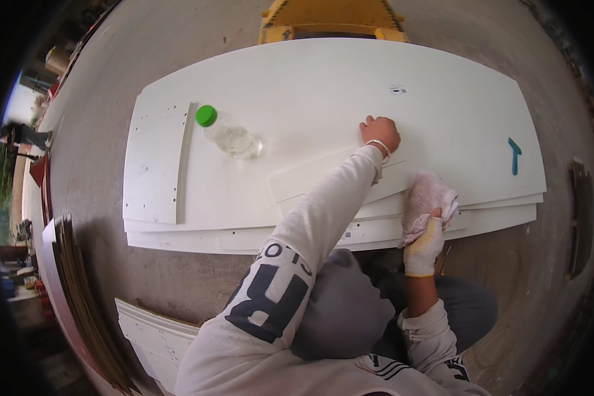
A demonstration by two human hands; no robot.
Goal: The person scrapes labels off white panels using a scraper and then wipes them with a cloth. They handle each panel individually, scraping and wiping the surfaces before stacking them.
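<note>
My left hand (pixel 381 134) is bare, with a white band at the wrist. It reaches over the white panel (pixel 310 86), its fingers curled down near the surface; their tips are hidden. In a whitish glove, my right hand (pixel 424 249) grips a crumpled, stained pinkish-white cloth (pixel 430 201) at the panel's near edge. A narrow white board (pixel 303 179) lies at a slant beneath my left forearm. To the left stands a clear plastic bottle (pixel 234 140) with a green cap and some liquid inside.
A white strip with holes (pixel 155 165) lies at the panel's left end. Near the right end is a small teal T-shaped tool (pixel 514 156). Yellow equipment (pixel 333 16) stands beyond the far edge. Stacked boards (pixel 79 297) lean at lower left; a person (pixel 30 135) is far off left.
</note>
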